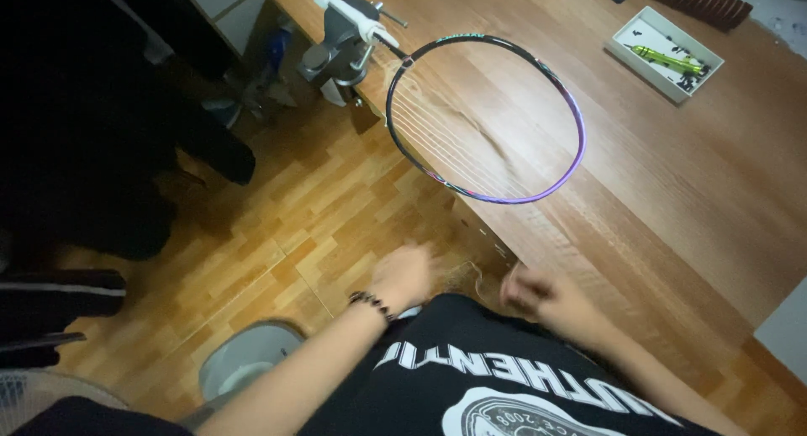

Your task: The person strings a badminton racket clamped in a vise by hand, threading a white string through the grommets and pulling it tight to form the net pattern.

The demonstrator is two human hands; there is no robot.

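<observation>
A purple and black badminton racket lies over the wooden table, its shaft clamped in a grey bench vise at the table's far corner. Only some vertical strings cross the head. My left hand, with a dark bead bracelet on the wrist, hovers blurred below the table edge. My right hand is a closed fist at the table's near edge. A tangle of loose thin string hangs between both hands; whether either hand grips it is blurred.
A white tray with a yellow-green tool and small dark parts sits at the far right of the table. A round grey bin stands on the parquet floor by my left arm. Dark bags and clothing fill the left side.
</observation>
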